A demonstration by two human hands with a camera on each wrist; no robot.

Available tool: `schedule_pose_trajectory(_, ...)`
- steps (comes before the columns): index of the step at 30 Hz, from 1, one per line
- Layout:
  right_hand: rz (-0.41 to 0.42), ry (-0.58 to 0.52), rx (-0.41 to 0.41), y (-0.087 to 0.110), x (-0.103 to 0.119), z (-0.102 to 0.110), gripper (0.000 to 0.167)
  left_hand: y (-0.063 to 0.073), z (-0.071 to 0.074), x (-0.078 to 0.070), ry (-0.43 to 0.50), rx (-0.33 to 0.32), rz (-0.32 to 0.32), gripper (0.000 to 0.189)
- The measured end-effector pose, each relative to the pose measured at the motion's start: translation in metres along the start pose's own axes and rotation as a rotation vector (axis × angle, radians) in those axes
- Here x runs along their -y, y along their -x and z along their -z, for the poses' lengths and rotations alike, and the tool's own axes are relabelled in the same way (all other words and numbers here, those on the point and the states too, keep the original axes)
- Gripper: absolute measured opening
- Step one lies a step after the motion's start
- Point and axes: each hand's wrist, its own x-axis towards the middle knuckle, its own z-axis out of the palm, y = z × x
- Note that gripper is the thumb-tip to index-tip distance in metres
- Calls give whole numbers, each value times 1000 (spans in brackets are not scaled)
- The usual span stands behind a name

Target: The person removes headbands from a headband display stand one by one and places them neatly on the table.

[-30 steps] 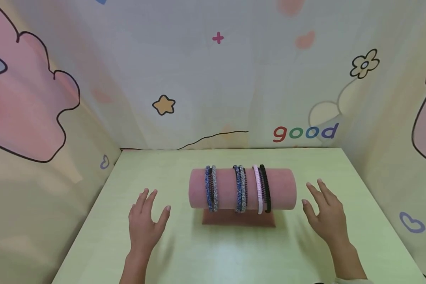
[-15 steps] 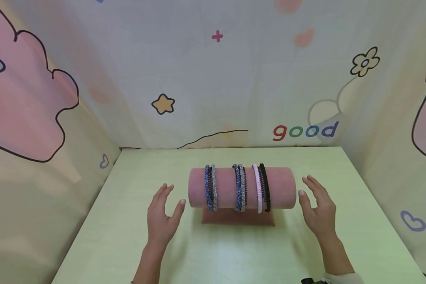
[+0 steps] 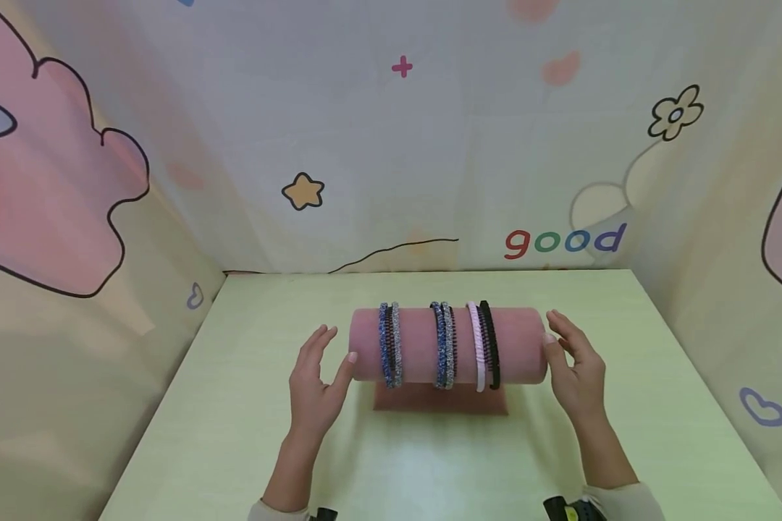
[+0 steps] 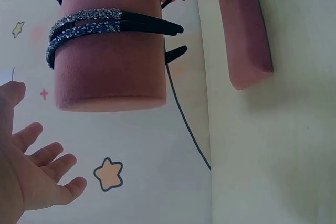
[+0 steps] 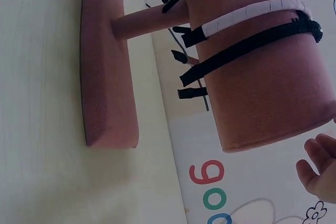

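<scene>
A pink padded headband stand, a thick horizontal roll on a post and flat base, stands on the table. Several headbands circle the roll: glittery blue and silver ones at the left and middle, then a pale pink one beside a black one on the right. Their loose ends stick out below the roll in the wrist views. My left hand is at the roll's left end, thumb tip right at its edge, fingers spread. At the other end is my right hand, its thumb overlapping the roll's edge.
The pale green table is enclosed at the back and sides by a printed cloth with cartoon shapes and the word "good". Dark wrist-worn devices show at the lower edge of the head view.
Both hands have moved inward, the left one rightward and the right one slightly leftward, up to the ends of the roll. Stand and headbands have stayed in place.
</scene>
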Motion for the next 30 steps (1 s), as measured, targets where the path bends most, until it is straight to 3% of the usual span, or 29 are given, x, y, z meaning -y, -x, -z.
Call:
schedule_pose_trajectory(5, -53, -33, 13, -8, 2, -9, 31, -6, -6, -3, 36, -8, 13, 44)
schedule_pose_trajectory(14, -133, 0, 48, -17, -4, -22, 34, -10, -18, -11, 75, 22, 20, 43)
schedule_pose_trajectory(20, -266, 37, 196, -23, -2, -21, 41, -10, -27, -14, 108, 39, 29, 43)
schedule_pose_trajectory(24, -291, 37, 281, -28, 0, -20, 37, -12, -31, -15, 121, 49, 34, 43)
schedule_pose_trajectory(30, -326, 2, 204, -27, 2, -28, 31, -18, -36, -16, 115, 48, 44, 44)
